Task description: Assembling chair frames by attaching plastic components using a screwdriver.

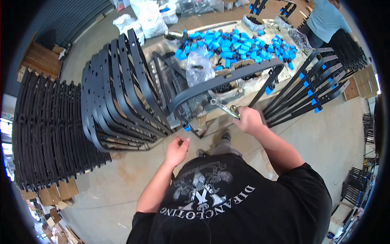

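Smooth floor [105, 199]; curved black frame [227, 78]; right hand [248, 120] grips shiny wrench [223, 107]; left hand [176, 151] curled, grip unclear.

Two hands [177, 152], one wrench [223, 107], one co-worker [326, 20], perhaps five frames [325, 74] at right.

A silver wrench [224, 107] is slanting leftward, ring end foremost — a black curved frame [231, 76] is arching beyond it, a blue cap [187, 128] showing lower left.
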Action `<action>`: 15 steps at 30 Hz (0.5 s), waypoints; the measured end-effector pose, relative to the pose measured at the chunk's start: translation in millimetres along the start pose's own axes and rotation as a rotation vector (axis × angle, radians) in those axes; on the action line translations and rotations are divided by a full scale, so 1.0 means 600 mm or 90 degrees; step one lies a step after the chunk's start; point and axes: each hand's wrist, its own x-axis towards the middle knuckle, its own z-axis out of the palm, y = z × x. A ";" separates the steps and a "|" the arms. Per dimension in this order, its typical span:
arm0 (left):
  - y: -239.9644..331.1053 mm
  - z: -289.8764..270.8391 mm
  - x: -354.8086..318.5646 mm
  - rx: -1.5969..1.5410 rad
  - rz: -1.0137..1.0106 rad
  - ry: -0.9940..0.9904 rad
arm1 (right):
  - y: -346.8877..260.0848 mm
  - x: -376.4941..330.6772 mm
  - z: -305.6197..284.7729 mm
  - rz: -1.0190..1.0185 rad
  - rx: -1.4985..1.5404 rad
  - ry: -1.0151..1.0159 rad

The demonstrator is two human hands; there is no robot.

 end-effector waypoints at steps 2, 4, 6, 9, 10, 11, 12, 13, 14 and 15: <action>0.053 0.019 -0.012 -0.148 -0.044 -0.133 | -0.036 -0.035 0.015 -0.031 -0.029 -0.014; 0.105 0.049 -0.015 -0.224 -0.068 -0.180 | -0.083 -0.057 0.032 -0.056 -0.054 -0.023; 0.134 0.070 0.001 -0.268 -0.135 -0.250 | -0.121 -0.058 0.045 -0.166 -0.054 -0.008; 0.132 0.082 0.012 -0.299 -0.167 -0.267 | -0.132 -0.056 0.080 -0.166 -0.039 -0.011; 0.123 0.082 0.013 -0.305 -0.153 -0.256 | -0.131 -0.056 0.070 -0.165 -0.052 0.002; 0.112 0.082 0.010 -0.302 -0.155 -0.263 | -0.126 -0.060 0.064 -0.158 -0.051 0.003; 0.098 0.083 0.004 -0.294 -0.144 -0.231 | -0.121 -0.065 0.059 -0.150 -0.053 0.017; 0.083 0.082 -0.002 -0.287 -0.133 -0.199 | -0.116 -0.071 0.057 -0.142 -0.054 0.030; 0.071 0.079 -0.002 -0.292 -0.129 -0.190 | -0.109 -0.075 0.060 -0.137 -0.053 0.029; 0.058 0.083 -0.006 -0.290 -0.132 -0.193 | -0.100 -0.078 0.066 -0.123 -0.062 0.019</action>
